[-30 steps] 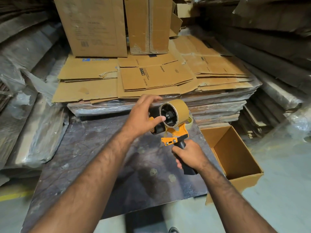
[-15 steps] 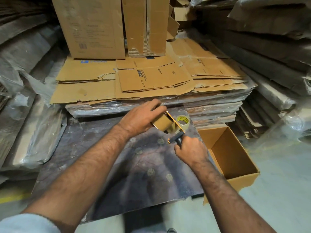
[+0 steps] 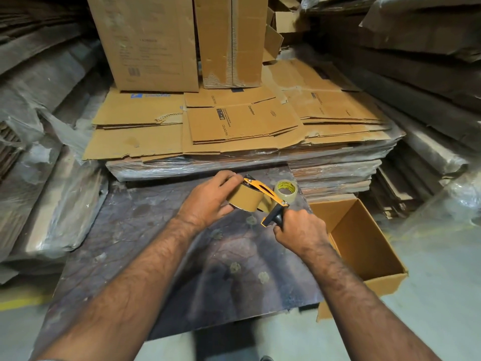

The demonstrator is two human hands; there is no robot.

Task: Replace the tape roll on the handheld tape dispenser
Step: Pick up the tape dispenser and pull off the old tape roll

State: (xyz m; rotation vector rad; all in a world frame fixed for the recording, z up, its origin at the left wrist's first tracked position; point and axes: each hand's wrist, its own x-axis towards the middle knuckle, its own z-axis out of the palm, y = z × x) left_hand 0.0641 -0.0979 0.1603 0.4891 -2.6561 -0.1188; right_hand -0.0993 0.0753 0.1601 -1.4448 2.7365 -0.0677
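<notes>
Centre frame: brown tape roll gripped by left hand, seated on dispenser; handle clenched by right hand. Clear roll lies behind. Risk: roll seated crooked, or fingers nicked by blade.

Open cardboard box beside dark board, flattened cartons stacked behind.

Dark board — clear tape roll
</notes>
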